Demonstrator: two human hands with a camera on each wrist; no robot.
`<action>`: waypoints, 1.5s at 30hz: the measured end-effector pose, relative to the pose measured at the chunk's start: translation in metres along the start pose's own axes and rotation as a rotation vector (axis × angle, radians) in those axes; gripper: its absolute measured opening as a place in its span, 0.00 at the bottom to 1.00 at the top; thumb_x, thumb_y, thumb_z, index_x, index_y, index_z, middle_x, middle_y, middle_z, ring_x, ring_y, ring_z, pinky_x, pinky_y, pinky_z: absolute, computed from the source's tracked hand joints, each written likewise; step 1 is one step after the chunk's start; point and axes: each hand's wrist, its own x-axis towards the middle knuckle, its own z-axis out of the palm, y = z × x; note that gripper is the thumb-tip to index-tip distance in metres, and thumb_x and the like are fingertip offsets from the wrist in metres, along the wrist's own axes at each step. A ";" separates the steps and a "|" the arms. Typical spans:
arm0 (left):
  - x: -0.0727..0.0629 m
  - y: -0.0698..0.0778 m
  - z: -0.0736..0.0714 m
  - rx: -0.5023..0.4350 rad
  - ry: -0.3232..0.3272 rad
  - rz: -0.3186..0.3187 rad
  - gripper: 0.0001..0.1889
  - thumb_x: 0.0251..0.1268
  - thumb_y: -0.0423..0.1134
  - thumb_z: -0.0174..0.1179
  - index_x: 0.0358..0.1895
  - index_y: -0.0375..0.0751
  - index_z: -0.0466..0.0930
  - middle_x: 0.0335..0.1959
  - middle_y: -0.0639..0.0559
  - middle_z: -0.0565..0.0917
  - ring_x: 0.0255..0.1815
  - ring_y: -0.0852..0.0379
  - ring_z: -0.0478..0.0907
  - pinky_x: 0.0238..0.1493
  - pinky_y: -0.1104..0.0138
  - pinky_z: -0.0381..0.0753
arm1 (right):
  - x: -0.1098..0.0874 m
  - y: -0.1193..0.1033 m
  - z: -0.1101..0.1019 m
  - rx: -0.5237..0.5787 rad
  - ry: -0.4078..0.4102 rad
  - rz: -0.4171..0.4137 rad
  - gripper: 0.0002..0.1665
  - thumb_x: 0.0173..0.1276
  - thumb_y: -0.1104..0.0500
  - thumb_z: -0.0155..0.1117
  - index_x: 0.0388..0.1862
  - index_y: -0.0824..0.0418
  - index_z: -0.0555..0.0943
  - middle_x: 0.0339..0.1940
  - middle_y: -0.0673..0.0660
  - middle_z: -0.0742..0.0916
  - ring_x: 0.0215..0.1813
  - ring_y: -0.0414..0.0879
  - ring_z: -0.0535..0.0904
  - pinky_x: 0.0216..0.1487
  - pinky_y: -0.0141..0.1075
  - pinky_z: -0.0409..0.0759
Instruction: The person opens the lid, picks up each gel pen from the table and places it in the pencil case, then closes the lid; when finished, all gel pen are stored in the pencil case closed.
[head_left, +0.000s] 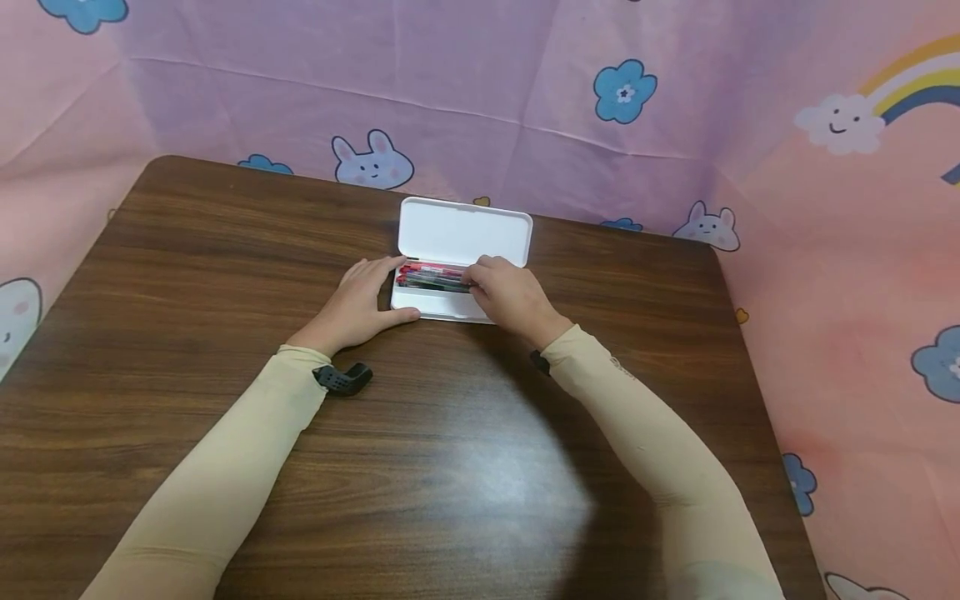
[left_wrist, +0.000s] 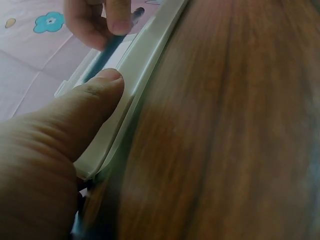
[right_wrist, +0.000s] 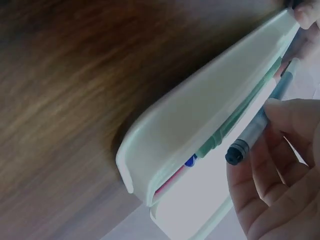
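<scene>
A white pencil case (head_left: pixel 465 229) lies with its lid raised on the table, several pens (head_left: pixel 429 271) in its tray. My left hand (head_left: pixel 354 304) holds the case's left end, thumb at the front edge and fingers toward the back corner. In the left wrist view, the thumb (left_wrist: pixel 102 92) lies against the white rim. My right hand (head_left: pixel 510 293) is over the right part of the tray. Seen from the right wrist, it pinches a pen (right_wrist: pixel 252 132) with a clear barrel and dark end, tilted above the tray. Beneath it a green pen (right_wrist: pixel 225 127) lies inside.
The brown wood-grain table (head_left: pixel 420 467) spreads around the case. Behind it and at the right hangs a pink and purple cloth (head_left: pixel 480 75) printed with rabbits and flowers. Dark wrist devices (head_left: pixel 342 379) sit on both sleeves.
</scene>
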 end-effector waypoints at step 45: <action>0.002 -0.003 0.002 -0.002 0.004 0.012 0.51 0.63 0.64 0.69 0.82 0.44 0.55 0.81 0.42 0.62 0.83 0.40 0.53 0.84 0.48 0.37 | -0.048 0.063 -0.011 0.771 0.293 0.427 0.15 0.75 0.63 0.64 0.58 0.66 0.82 0.48 0.60 0.86 0.49 0.52 0.82 0.50 0.38 0.85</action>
